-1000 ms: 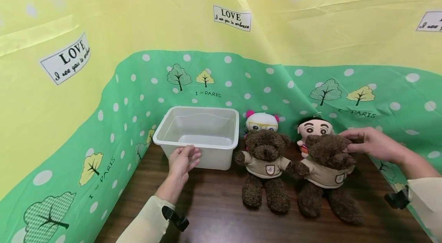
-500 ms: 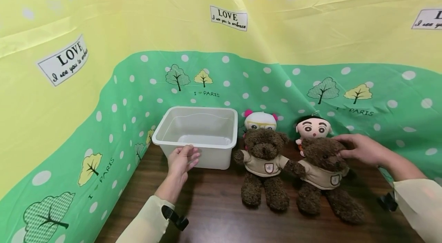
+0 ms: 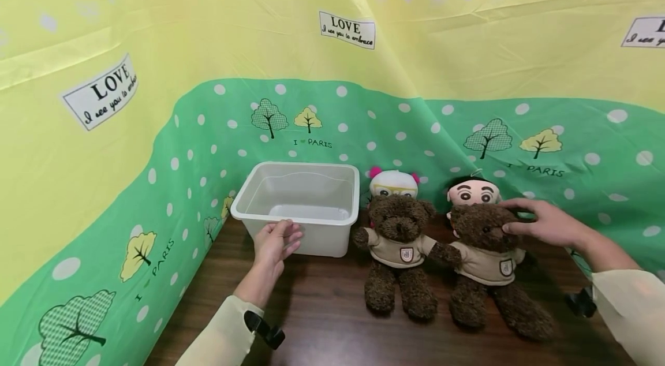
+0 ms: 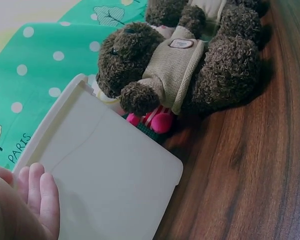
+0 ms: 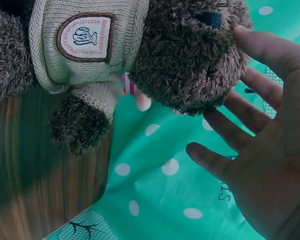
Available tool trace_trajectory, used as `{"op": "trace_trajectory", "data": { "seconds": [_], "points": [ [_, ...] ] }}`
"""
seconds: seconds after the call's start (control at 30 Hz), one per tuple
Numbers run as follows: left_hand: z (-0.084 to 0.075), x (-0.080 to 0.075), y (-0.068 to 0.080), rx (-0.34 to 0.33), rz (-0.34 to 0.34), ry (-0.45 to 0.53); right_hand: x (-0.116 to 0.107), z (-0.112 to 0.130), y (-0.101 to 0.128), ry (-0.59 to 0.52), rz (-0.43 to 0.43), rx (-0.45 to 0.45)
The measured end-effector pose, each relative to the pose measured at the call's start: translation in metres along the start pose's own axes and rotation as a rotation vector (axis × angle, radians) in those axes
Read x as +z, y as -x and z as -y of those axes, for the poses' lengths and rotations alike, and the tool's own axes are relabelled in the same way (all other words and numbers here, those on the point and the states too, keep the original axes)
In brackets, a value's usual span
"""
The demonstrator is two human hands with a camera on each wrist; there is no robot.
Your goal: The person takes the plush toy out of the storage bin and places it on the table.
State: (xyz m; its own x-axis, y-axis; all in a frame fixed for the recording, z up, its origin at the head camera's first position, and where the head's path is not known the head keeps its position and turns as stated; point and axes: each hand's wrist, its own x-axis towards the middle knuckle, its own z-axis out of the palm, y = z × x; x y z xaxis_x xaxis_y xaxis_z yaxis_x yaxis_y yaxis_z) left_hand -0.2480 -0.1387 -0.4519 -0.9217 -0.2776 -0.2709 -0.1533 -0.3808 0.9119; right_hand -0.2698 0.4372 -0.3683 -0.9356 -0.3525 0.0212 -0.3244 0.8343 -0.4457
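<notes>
- The left hand (image 3: 274, 242) rests flat against the near wall of the white plastic bin (image 3: 301, 204), fingers straight and together, curled round nothing; the left wrist view shows the fingertips (image 4: 39, 192) lying on the bin's (image 4: 109, 180) side.
- The right hand (image 3: 545, 223) is spread open at the head of the right-hand brown teddy bear (image 3: 485, 250); its fingers touch the bear's head from the side without closing on it. From the right wrist, the thumb (image 5: 270, 47) and fingers are splayed around that head (image 5: 190, 55).
- This bear sits on the dark wooden table (image 3: 322, 320), well to the right of the bin, arm touching a second brown bear (image 3: 399, 253) seated just right of the bin.
- Behind the bears, right of the bin, stand a white doll with pink ears (image 3: 393, 183) and a black-haired doll (image 3: 473, 191).
- A green and yellow printed cloth (image 3: 156, 123) hangs behind and left of the bin.
</notes>
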Motion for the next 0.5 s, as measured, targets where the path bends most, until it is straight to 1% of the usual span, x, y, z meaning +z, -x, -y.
{"op": "trace_trajectory", "data": {
  "seconds": [0.23, 0.4, 0.5],
  "points": [
    [0.0, 0.001, 0.001, 0.009, 0.0, 0.007, -0.003, 0.001, 0.002, -0.004, -0.017, 0.003],
    [-0.001, 0.0, 0.003, 0.006, 0.012, 0.002, -0.008, 0.01, 0.006, -0.007, -0.048, -0.003],
    [-0.002, -0.003, 0.004, -0.005, 0.027, -0.013, -0.01, 0.017, 0.008, -0.014, -0.066, -0.026]
  ]
}}
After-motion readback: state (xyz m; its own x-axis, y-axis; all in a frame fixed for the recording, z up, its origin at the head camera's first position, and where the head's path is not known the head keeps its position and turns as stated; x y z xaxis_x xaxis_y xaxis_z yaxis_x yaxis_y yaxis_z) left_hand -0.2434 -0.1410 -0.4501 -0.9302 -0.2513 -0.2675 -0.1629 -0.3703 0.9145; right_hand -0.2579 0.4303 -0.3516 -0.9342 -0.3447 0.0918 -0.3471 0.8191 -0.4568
